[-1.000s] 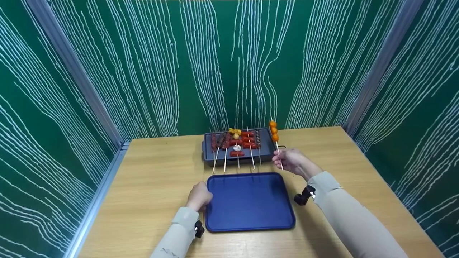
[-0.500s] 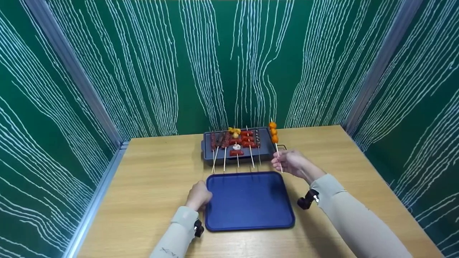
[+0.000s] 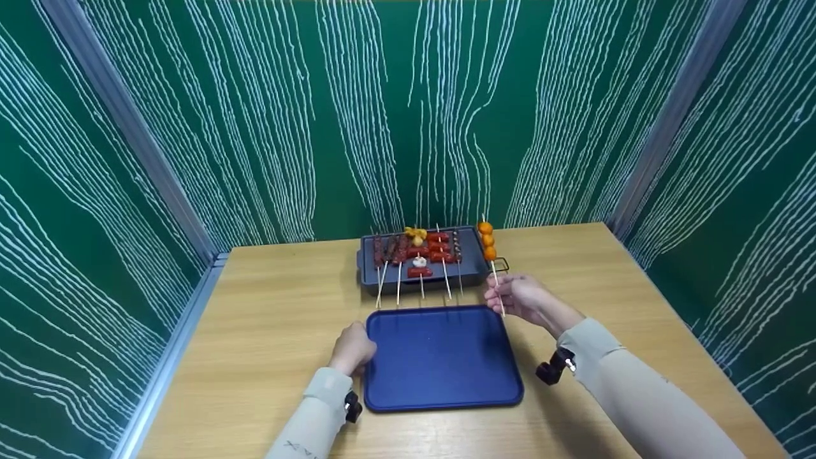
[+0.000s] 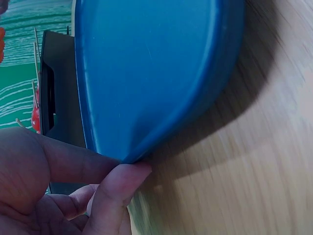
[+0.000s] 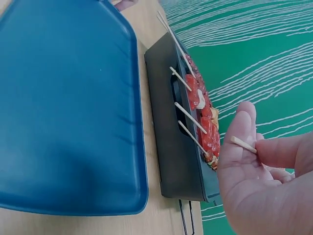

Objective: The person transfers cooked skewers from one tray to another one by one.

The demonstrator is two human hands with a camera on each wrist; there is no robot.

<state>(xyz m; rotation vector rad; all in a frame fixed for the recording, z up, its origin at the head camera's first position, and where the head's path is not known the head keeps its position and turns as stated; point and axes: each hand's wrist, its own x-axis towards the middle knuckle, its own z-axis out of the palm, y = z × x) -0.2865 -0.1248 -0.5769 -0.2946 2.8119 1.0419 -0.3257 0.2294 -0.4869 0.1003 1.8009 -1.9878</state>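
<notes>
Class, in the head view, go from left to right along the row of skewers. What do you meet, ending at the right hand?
Cluster of dark skewers, yellow-topped mixed skewer, red-chunk skewer, thin speckled skewer, orange-ball skewer, right hand pinching its stick.

there are two hands, two sleeves, one blue tray, one grill and one table. six food sticks lie on the grill. one more stick has three orange balls.

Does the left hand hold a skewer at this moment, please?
No, the left hand pinches the edge of the blue tray, as its wrist view shows.
</notes>
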